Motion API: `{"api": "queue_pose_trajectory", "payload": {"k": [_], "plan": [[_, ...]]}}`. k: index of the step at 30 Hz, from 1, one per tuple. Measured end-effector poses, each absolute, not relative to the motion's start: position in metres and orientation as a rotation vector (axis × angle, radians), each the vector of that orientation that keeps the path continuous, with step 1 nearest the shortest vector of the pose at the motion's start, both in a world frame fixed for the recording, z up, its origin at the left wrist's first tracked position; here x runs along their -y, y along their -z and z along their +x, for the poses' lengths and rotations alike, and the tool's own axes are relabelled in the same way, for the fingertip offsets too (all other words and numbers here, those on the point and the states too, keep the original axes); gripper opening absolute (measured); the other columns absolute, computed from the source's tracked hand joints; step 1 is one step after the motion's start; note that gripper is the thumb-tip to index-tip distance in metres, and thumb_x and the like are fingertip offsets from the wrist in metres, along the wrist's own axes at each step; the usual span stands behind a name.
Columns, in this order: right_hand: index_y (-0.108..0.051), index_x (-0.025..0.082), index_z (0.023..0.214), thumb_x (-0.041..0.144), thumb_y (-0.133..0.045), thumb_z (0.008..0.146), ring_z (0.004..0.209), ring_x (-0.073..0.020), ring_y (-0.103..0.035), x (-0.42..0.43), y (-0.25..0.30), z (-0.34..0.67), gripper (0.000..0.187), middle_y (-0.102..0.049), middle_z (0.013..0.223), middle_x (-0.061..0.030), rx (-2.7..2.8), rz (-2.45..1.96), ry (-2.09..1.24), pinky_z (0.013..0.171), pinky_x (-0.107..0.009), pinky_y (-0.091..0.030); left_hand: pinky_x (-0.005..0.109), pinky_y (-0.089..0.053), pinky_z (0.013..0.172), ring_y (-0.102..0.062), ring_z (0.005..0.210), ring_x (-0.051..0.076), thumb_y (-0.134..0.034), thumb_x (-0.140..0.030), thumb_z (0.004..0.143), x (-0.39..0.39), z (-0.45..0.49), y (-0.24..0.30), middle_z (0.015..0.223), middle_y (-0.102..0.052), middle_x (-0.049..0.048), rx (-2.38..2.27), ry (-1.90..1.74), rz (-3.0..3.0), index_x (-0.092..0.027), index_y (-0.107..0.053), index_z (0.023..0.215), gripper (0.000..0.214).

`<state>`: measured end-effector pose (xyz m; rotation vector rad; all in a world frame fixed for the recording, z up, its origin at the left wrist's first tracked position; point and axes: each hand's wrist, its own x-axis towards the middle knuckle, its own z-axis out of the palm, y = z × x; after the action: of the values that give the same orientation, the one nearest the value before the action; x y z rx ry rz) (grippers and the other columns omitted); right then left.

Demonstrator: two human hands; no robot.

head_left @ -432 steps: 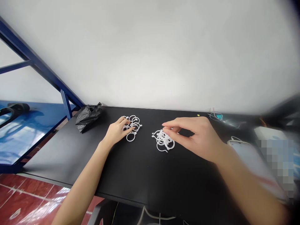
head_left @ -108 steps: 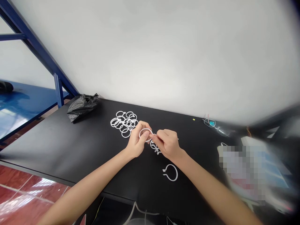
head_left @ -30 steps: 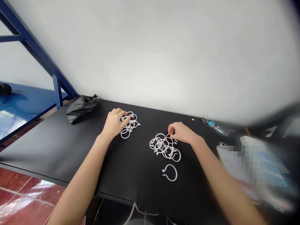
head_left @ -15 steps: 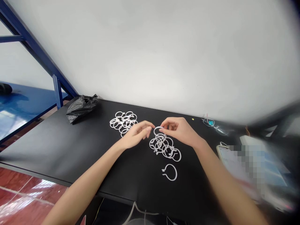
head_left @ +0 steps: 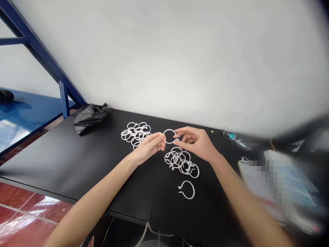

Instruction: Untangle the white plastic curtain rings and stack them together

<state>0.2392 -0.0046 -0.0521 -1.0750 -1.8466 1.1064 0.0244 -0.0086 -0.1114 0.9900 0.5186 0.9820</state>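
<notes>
Left hand [head_left: 151, 145] pinches the left rim of a white ring [head_left: 169, 129], held up at the middle of the frame; the right hand [head_left: 194, 140] grips its clasp end between thumb and fingers. Whether the clasp is joined, I cannot tell. Just below the ring lies a pile of rings [head_left: 177, 159], with one gapped ring [head_left: 194, 189] apart, lower down. Another cluster [head_left: 139, 130] sits left of centre, partly behind the left hand. Around these, a broad stretch of black tabletop [head_left: 102, 157] runs left to a crumpled black bag [head_left: 91, 116]. Its far edge meets the wall [head_left: 167, 68]; its near edge crosses the lower left. Glasses [head_left: 229, 134] rest near the far edge, right.
</notes>
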Motion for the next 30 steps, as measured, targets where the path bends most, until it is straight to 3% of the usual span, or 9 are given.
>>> {"api": "queue_pose_trajectory", "payload": {"k": [4,8,14,19,26,30], "plan": [[-0.072,0.018,0.083,0.034,-0.076,0.079,0.056,-0.0156,-0.068,0.006,0.056,0.236,0.017,-0.07,0.067,-0.0018,1.811,-1.038,-1.003,0.053,-0.026,-0.055,0.024,-0.045,0.07,-0.055,0.069,0.01,-0.058,-0.04,0.094,0.007,0.024,0.111,0.076,-0.059,0.0012,-0.573,-0.998,1.028,-0.015,-0.058,0.089,0.026],[-0.073,0.019,0.081,0.031,-0.07,0.085,0.056,-0.0153,-0.07,0.01,0.062,0.228,0.013,-0.071,0.068,-0.0011,1.898,-0.973,-0.956,0.055,-0.025,-0.055,0.024,-0.042,0.063,-0.052,0.069,0.012,-0.05,-0.051,0.096,0.013,0.029,0.11,0.083,-0.059,0.0009,-0.741,-1.078,1.254,-0.019,-0.053,0.111,0.035],[-0.072,0.019,0.084,0.029,-0.066,0.088,0.06,-0.0132,-0.067,0.015,0.07,0.216,0.012,-0.071,0.071,-0.001,2.017,-0.899,-0.916,0.058,-0.024,-0.055,0.023,-0.031,0.053,-0.035,0.057,0.009,-0.037,-0.053,0.099,0.023,0.033,0.113,0.067,-0.042,-0.0031,-0.949,-1.066,1.6,-0.016,-0.055,0.082,0.045],[-0.071,0.02,0.09,0.029,-0.068,0.086,0.067,-0.0148,-0.07,0.016,0.07,0.216,0.01,-0.073,0.077,-0.0016,1.986,-0.946,-0.965,0.058,-0.024,-0.055,0.024,-0.03,0.051,-0.036,0.055,0.01,-0.034,-0.055,0.099,0.023,0.032,0.111,0.062,-0.04,-0.0038,-0.999,-1.121,1.683,-0.016,-0.055,0.081,0.047],[-0.069,0.018,0.08,0.034,-0.068,0.087,0.067,-0.0165,-0.073,0.017,0.07,0.215,0.017,-0.072,0.074,-0.0019,1.913,-0.939,-1.092,0.064,-0.026,-0.059,0.023,-0.031,0.052,-0.036,0.053,0.009,-0.036,-0.052,0.099,0.022,0.032,0.115,0.062,-0.041,-0.0042,-1.029,-1.088,1.704,-0.016,-0.054,0.08,0.044],[-0.07,0.019,0.083,0.034,-0.069,0.086,0.07,-0.0169,-0.074,0.016,0.069,0.215,0.015,-0.073,0.076,-0.0015,1.905,-0.94,-1.107,0.066,-0.027,-0.06,0.024,-0.032,0.052,-0.037,0.052,0.009,-0.037,-0.052,0.098,0.023,0.03,0.111,0.064,-0.044,-0.004,-1.015,-1.087,1.748,-0.017,-0.055,0.082,0.043]]}}
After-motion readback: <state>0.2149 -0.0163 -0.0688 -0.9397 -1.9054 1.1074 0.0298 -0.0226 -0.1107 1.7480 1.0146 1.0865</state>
